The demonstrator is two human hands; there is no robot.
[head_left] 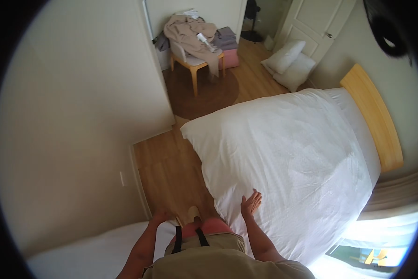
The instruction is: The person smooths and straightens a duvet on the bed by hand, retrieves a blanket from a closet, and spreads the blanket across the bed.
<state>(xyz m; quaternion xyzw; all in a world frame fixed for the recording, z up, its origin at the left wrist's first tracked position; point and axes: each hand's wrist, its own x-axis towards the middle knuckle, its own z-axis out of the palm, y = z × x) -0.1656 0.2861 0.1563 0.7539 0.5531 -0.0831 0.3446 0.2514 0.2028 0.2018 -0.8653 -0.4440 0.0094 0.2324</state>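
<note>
My right hand is over the near side of the bed, its fingers stretched out and holding nothing. Below it lies a white bed cover, spread over the mattress with soft wrinkles and hanging down at the foot. I cannot tell whether the palm touches the cloth. My left hand hangs low at my left side, above the floor and beside a second white-covered surface. Its fingers look loosely extended, with nothing visible in them.
A wooden headboard stands at the right. Two white pillows lie on the floor by the door. A chair piled with clothes stands on a round brown rug. Wooden floor runs between wall and bed. Curtains hang lower right.
</note>
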